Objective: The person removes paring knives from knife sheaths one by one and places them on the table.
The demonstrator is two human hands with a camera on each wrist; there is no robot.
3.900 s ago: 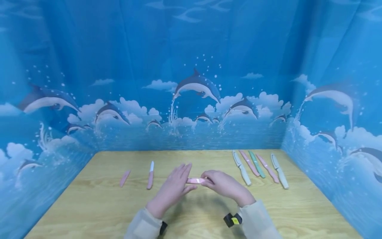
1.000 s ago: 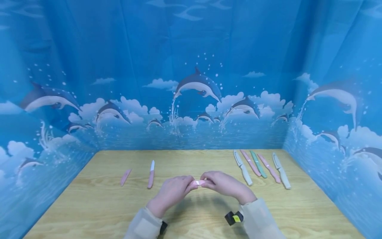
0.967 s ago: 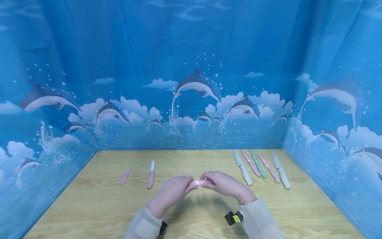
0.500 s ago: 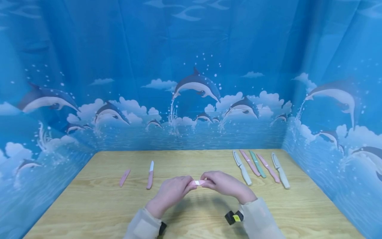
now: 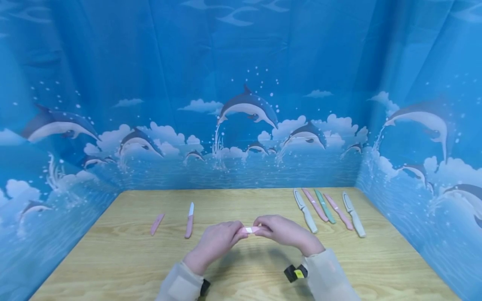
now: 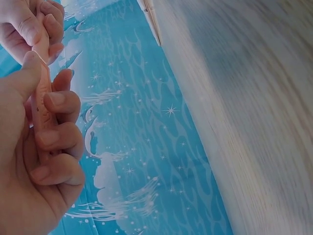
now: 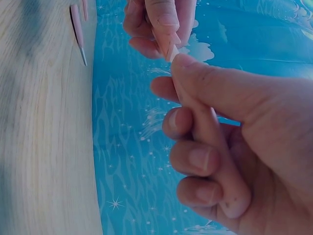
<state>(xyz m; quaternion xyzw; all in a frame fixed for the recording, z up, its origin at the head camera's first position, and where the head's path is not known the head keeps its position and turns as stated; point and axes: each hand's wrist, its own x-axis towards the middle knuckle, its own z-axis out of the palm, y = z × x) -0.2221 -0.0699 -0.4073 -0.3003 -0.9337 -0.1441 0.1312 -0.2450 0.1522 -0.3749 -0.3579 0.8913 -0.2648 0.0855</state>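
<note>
Over the middle of the table, both hands hold a small pink knife level between them. My right hand point(image 5: 284, 232) wraps its fingers round the pink knife handle point(image 7: 210, 132). Opposite it, my left hand point(image 5: 218, 242) grips the pink blade sheath point(image 6: 43, 105), thumb along the top and fingers curled underneath. A short white stretch of blade point(image 5: 249, 230) shows between the two hands; the rest is hidden in the sheath. To the left lie a bare pink-handled knife point(image 5: 189, 223) with a white blade and a separate pink sheath point(image 5: 157, 224).
At the right of the wooden table point(image 5: 124, 267) lies a row of sheathed knives: a whitish knife point(image 5: 306, 215), a pink knife point(image 5: 315, 205), a green knife point(image 5: 325, 207), another pink knife point(image 5: 339, 212) and another whitish knife point(image 5: 355, 217). A blue dolphin-print curtain point(image 5: 188, 54) surrounds the table.
Several seconds ago my left fingers were stretched out beside the sheath; they then curled round it. Over the last second, both hands and the knife stay practically still.
</note>
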